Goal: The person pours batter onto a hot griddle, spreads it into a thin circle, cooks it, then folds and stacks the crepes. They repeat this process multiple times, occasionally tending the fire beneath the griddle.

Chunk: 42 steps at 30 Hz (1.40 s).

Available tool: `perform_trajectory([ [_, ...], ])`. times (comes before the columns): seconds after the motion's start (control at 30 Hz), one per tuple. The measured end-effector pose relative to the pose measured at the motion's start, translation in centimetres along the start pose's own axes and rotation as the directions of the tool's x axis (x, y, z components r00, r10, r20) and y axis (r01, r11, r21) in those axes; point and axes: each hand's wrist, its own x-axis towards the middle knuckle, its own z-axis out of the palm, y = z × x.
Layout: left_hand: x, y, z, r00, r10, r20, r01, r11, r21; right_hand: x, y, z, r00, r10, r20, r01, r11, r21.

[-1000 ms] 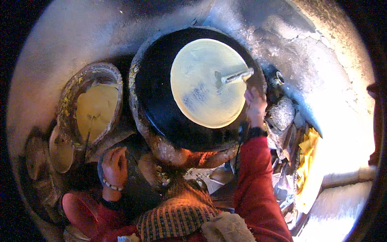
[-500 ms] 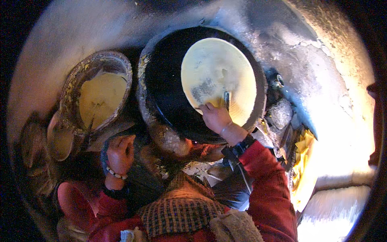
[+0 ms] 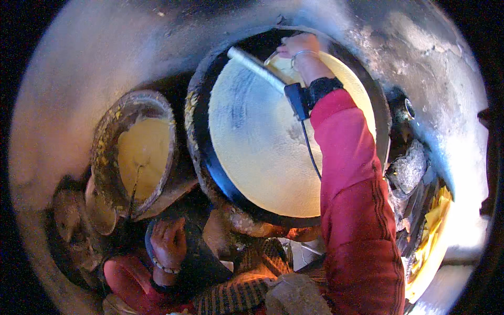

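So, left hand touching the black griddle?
Apart. The head view shows the left hand below and to the left of the black griddle, a dark gap plainly between them.

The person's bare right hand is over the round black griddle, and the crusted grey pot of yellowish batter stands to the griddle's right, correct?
Not quite: the head view shows the crusted grey pot left of the round black griddle. The bare right hand is indeed over the griddle.

The right hand point(image 3: 300, 46) has swung from about 6 o'clock on the batter point(image 3: 262, 152) to 12; the rod point(image 3: 257, 68) now lies toward 11. The batter has spread wider, covering more of the griddle point(image 3: 216, 177).
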Motion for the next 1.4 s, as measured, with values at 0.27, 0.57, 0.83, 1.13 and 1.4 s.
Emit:
perform_trajectory([
  [0.27,0.0,2.3,1.2,0.995,0.098,-0.029,-0.097,0.995,0.035,-7.6,14.3,-14.1,0.866,0.469,-0.175,0.206,-0.015,0.978],
  [0.57,-3.0,2.4,2.0,0.997,0.076,-0.031,-0.073,0.993,0.095,-29.8,17.9,-15.6,0.774,0.434,-0.461,0.069,0.666,0.743],
  [0.83,-4.2,2.4,1.7,0.993,0.055,-0.100,-0.058,0.998,-0.028,-41.4,14.7,-14.6,0.877,-0.414,-0.244,0.246,0.824,-0.511],
  [1.13,-3.0,2.1,0.7,0.999,0.017,0.036,-0.015,0.997,-0.072,-43.6,6.8,-11.1,0.578,-0.542,0.610,0.809,0.282,-0.516],
  [1.4,-2.6,-0.8,-0.2,0.995,0.057,0.085,-0.043,0.986,-0.161,-39.6,-3.7,-3.6,0.547,-0.467,0.695,0.833,0.385,-0.397],
])
